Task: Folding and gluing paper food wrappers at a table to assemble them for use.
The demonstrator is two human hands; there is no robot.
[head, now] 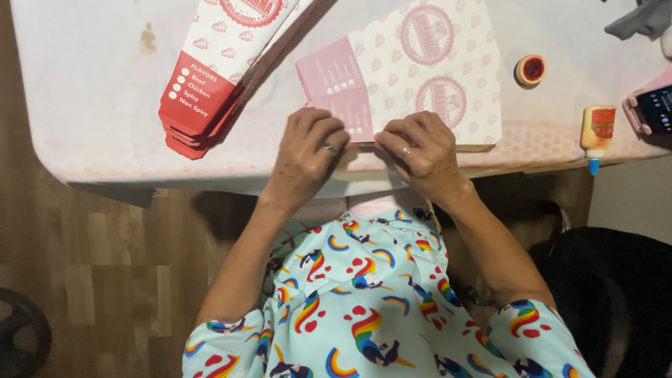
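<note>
Pressing both hands, left and right, each grip flat and holding nothing, on the pink carton blank at the desk edge, you risk a crooked crease if it slides.

A pale table carries a red carton stack at left, a flat pink carton mid-front, and a cap, glue bottle and phone near its right edge.
</note>
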